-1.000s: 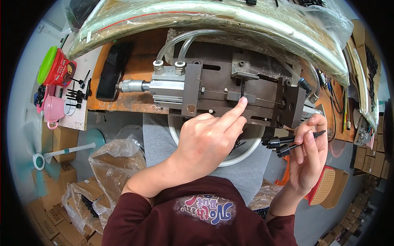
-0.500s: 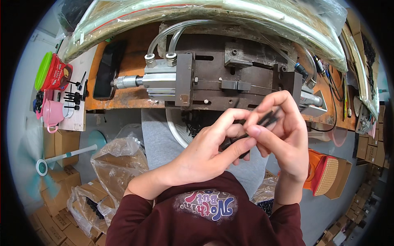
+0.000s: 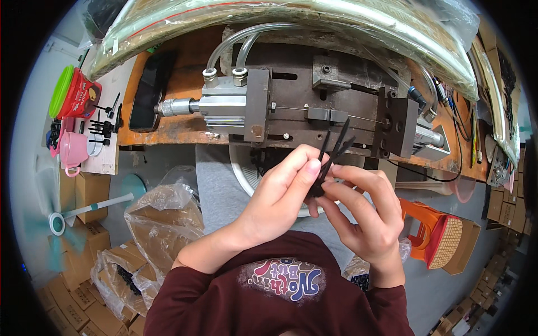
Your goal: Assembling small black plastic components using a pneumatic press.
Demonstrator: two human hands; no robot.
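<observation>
In front of my chest my left hand [image 3: 283,187] is closed, pinching a small bundle of thin black sticks [image 3: 330,148] between thumb and fingers. They stand up out of the grip and fan apart at the top. From the other side my right hand [image 3: 367,210] has its curled fingertips on the lower part of the same bundle. The fingers partly hide those lower ends. Just beyond the hands is a dark metal fixture [image 3: 291,120] with a thin rod across it and a small grey block [image 3: 328,115] in the middle.
Below the bench edge, a white basket [image 3: 241,173] holds black pieces, partly behind my hands. A phone [image 3: 150,92], a pink cup [image 3: 74,150] and several loose black pieces [image 3: 101,130] lie left. An orange stool [image 3: 428,224] stands right; a fan [image 3: 56,224] and bagged cartons [image 3: 162,215], left.
The sticks, blurred and low between both hands before, now stand upright in my left hand's pinch. My right hand has moved down and lies lower on the bundle.
</observation>
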